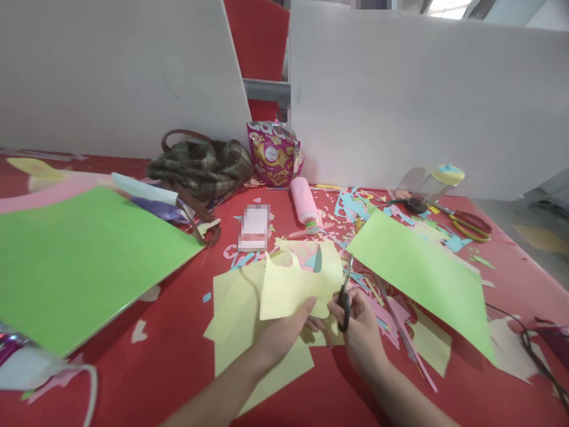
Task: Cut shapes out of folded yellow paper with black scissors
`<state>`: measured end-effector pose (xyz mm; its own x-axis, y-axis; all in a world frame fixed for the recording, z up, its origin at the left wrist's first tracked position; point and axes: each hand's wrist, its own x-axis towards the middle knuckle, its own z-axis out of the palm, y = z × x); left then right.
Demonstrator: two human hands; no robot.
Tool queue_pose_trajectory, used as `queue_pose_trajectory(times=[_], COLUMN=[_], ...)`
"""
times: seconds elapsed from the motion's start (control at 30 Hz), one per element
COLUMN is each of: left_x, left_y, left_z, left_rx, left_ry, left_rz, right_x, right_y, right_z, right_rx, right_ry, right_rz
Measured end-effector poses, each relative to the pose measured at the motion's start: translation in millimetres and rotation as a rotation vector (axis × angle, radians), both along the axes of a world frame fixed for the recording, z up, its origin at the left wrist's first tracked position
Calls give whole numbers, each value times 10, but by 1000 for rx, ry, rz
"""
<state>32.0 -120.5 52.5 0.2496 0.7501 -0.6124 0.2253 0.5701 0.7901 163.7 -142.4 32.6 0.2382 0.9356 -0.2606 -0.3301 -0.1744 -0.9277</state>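
Observation:
My left hand (288,332) pinches a pale yellow sheet of paper (288,293) along its lower edge, thumb on top. Curved pieces have been cut out of the sheet's upper part. At its right edge, my right hand (359,320) is closed round the black handles of a pair of scissors (344,302), whose blades point up and away from me. Whether the blades touch the paper, I cannot tell. Under both hands lie more pale yellow sheets (240,332), overlapping on the red table (178,367).
Green sheets lie left (89,261) and right (422,279). Colourful paper scraps (351,204) cover the middle right. Farther back are a pink bottle (303,200), a snack bag (272,154), a plaid cloth bag (200,166), red-and-yellow-handled scissors (471,225) and a clear cup (431,190). White panels (422,101) stand behind.

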Motion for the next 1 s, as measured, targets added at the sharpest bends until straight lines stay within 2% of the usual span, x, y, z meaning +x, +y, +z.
queue_pose_trajectory(times=[0.13, 0.23, 0.33, 0.47, 0.6, 0.8, 1.0], left_x=[-129, -214, -288, -374, -394, -357, -357], left_y=[104, 163, 189, 197, 194, 167, 132], left_z=[137, 221, 205, 115, 115, 169, 114], left_rx=[-6, -11, 20, 126, 101, 21, 8], left_ry=[80, 69, 74, 141, 161, 61, 63], left_rz=[41, 78, 130, 172, 138, 83, 13], right_x=[-13, -19, -19, -16, -13, -8, 2], right_y=[-40, -73, -98, -113, -111, -106, -95], right_z=[34, 99, 153, 167, 163, 146, 134], right_rx=[43, 80, 41, -9, -44, -34, -47], right_ry=[155, 199, 183, 130, 178, 239, 253], right_rz=[181, 362, 512, 613, 669, 666, 639])
